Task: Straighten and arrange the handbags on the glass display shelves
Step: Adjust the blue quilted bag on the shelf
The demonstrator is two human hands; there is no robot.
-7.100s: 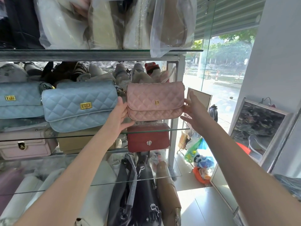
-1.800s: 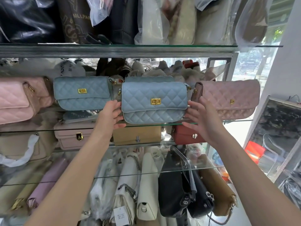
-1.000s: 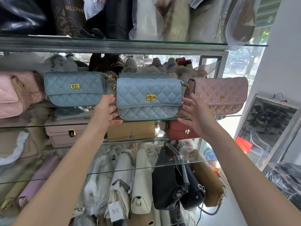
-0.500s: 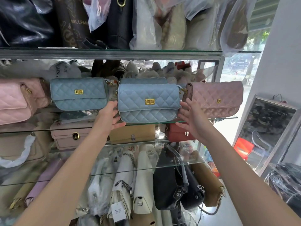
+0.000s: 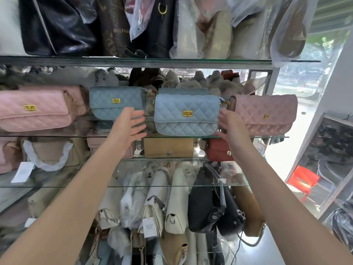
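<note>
The left hand (image 5: 129, 127) and right hand (image 5: 230, 125) have opened beside the light-blue handbag (image 5: 186, 115); each grip is wide, holding nothing. It stands upright on the glass shelf (image 5: 57, 136), so this 1 seems straightened.

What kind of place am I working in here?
Most likely a handbag shop: glass shelves crowded with quilted bags, a paper tag on one lower down, plastic-wrapped stock up top.

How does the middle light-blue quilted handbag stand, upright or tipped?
Upright: the light-blue quilted handbag sits level on the glass shelf, clasp facing front.
</note>
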